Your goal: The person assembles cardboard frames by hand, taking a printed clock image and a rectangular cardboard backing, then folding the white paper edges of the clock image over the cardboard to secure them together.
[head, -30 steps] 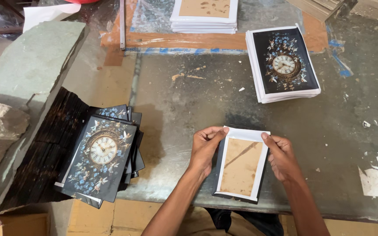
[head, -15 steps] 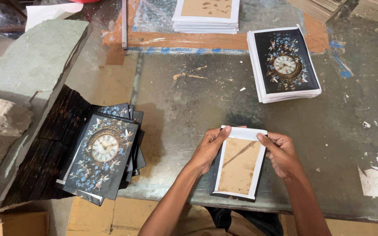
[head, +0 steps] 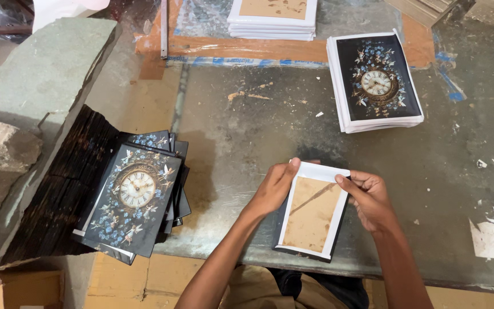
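A rectangular panel (head: 311, 214) lies face down at the near edge of the grey table (head: 258, 131), showing a brown back with a white border. My left hand (head: 274, 186) grips its upper left edge, thumb on the top border. My right hand (head: 369, 197) holds the upper right edge, fingers curled over the border. A black edge shows beneath the panel.
A stack of clock-printed panels (head: 377, 83) sits at the far right. Another face-down stack (head: 273, 17) lies at the far middle. To the left, a fanned pile of clock prints (head: 135, 194) rests on dark boards. Stone slabs (head: 35, 80) stand at the left.
Both hands slid slightly down and inward along the panel's top edge; the panel has barely shifted on the table.
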